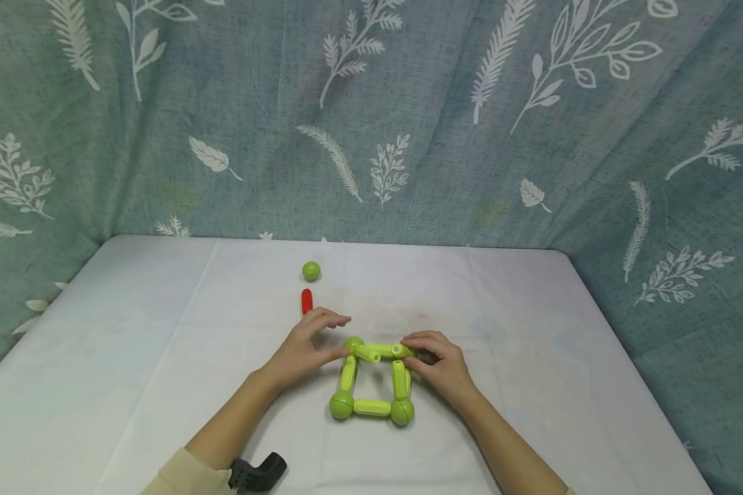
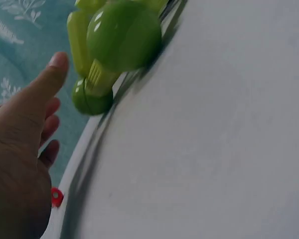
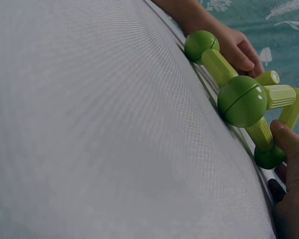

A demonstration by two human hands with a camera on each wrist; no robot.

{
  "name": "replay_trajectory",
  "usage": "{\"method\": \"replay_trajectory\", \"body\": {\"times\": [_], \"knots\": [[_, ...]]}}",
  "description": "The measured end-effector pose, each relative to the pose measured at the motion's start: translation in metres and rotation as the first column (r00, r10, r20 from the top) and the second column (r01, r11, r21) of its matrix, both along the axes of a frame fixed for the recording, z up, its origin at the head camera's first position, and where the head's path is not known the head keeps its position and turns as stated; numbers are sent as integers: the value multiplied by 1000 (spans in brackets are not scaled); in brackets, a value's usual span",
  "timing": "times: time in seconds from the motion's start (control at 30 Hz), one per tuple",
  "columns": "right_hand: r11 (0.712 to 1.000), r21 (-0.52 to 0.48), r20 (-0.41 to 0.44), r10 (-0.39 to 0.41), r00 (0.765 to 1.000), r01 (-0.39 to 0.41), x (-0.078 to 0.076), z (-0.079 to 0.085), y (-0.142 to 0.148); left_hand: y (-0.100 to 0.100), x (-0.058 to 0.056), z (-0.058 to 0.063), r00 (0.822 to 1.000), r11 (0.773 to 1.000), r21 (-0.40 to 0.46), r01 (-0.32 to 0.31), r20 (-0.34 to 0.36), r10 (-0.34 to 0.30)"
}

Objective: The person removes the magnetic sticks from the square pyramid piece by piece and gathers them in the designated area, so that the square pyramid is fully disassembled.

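Where the curtain [image 1: 421,124] hangs: behind the desk [image 1: 532,309] and along both sides, blue-green fabric printed with white leaves and sprigs.
Desk: covered in white cloth, faint creases running across it.
Green frame [image 1: 401,383]: on the desk, toward the near side, between left hand [image 1: 305,349] and right hand [image 1: 441,362]; green balls [image 1: 341,405] at its four corners, joined by ribbed yellow-green rods [image 1: 372,408] in a rough square, with more rods jutting up from the base, the one at the back left tilted.
Left hand: fingers apart and clear of the frame, thumb tip just beside the back left ball [image 1: 353,343], a narrow gap showing in the left wrist view.
Right hand: thumb and fingers clamped on the frame's back right corner, about the ball there [image 3: 269,158].
Black curved piece [image 1: 263,473]: at the left wrist, next to a pale sleeve [image 1: 186,474].
Red rod [image 1: 307,300]: lying on the desk beyond the left hand, its near end hidden by the fingers.
Loose green ball [image 1: 311,271]: on the desk just past the red rod, apart from it.
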State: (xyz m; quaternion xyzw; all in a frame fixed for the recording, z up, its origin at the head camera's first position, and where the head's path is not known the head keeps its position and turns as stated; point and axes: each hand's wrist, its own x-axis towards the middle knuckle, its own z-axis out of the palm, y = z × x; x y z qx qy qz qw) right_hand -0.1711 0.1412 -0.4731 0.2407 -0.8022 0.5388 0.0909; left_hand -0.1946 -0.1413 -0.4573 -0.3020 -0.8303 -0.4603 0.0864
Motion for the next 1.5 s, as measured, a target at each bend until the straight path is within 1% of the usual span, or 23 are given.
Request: {"method": "replay_trajectory", "body": {"times": [0.07,0.1,0.2,0.27,0.3,0.4,0.47,0.53,0.57,0.63,0.73,0.8,0.87,0.93,1.03,1.07,1.13,1.23,1.3,1.37,1.43,1.47,1.5], "knots": [[1000,8,3,-1,1000,1,1,1,-1,7,4,3,998,998,-32,62,26,-61],[1000,13,1,-1,1000,1,3,6,-2,11,6,5,996,995,-58,83,35,-81],[1000,21,11,-3,1000,3,9,21,-5,20,7,9,994,983,-149,107,12,-106],[1000,23,11,0,1000,0,13,30,-6,25,8,13,993,969,-226,101,-36,-112],[1000,21,14,3,1000,-3,15,34,-7,27,8,15,991,960,-263,93,-72,-116],[1000,15,17,4,1000,-4,16,35,-8,30,8,18,976,942,-330,62,-175,-126],[1000,15,15,2,1000,-2,16,36,-8,31,6,16,964,942,-334,39,-237,-124],[1000,19,9,-2,1000,2,16,37,-8,31,4,10,956,954,-300,25,-270,-110],[1000,22,7,-3,1000,3,16,37,-8,32,3,6,956,961,-275,20,-278,-99],[1000,28,0,-7,1000,7,15,37,-8,32,1,0,960,975,-221,12,-270,-73],[999,43,-20,-14,1000,15,15,36,-8,33,0,-5,980,992,-126,1,-196,-26],[999,50,-36,-16,999,18,14,36,-8,34,0,-6,994,998,-63,-28,-110,21],[998,58,-52,-18,998,21,14,35,-8,34,0,-5,997,997,1,-74,-3,74],[998,56,-53,-19,998,21,14,35,-8,33,0,-3,987,989,55,-136,98,131],[998,51,-43,-18,999,20,14,34,-8,28,-1,2,963,975,125,-185,219,155],[999,45,-34,-17,999,19,14,34,-8,25,-1,4,957,972,143,-189,248,150],[999,38,-30,-12,999,13,15,34,-9,17,0,8,949,970,167,-174,291,120],[999,39,-33,-8,999,9,15,34,-9,5,2,11,932,974,189,-128,359,53],[999,41,-33,-10,999,11,15,34,-9,-4,3,12,911,972,212,-101,413,5],[999,49,-40,-15,999,16,15,35,-8,-13,3,13,892,967,239,-83,451,-35],[998,53,-45,-19,999,21,15,35,-8,-22,3,13,878,964,253,-81,476,-51],[998,53,-45,-18,999,21,15,35,-8,-28,2,13,875,964,251,-89,483,-45],[998,53,-48,-17,999,19,15,36,-8,-33,1,13,877,967,232,-100,480,-24]]}}
